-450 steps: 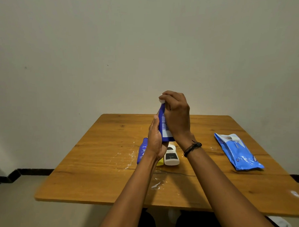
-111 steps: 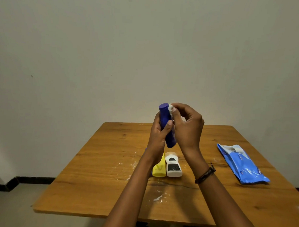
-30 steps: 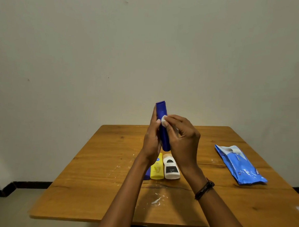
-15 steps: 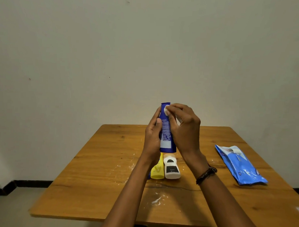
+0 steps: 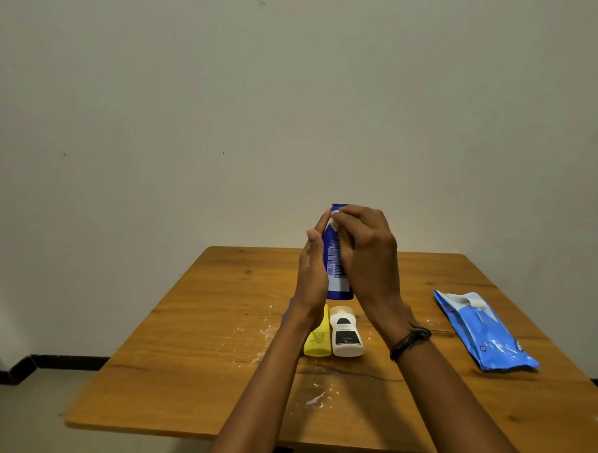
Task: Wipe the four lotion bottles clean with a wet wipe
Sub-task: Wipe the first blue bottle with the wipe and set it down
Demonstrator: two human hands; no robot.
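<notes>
A dark blue lotion bottle (image 5: 335, 265) is held upright above the table, its printed label facing me. My left hand (image 5: 312, 264) grips its left side. My right hand (image 5: 368, 256) pinches a small white wet wipe (image 5: 333, 221) against the bottle's upper part. On the table below lie a yellow bottle (image 5: 317, 340) and a white bottle (image 5: 346, 335) side by side. A sliver of another blue bottle (image 5: 288, 309) shows behind my left wrist, mostly hidden.
A wooden table (image 5: 218, 325) carries white lotion smears (image 5: 317, 396) near its middle and front. A blue wet-wipe pack (image 5: 481, 332) lies at the right. A pale wall stands behind the table.
The bottle has turned in my hands since a second ago, its label now facing me. My right hand with the wipe has shifted up toward the bottle's top.
</notes>
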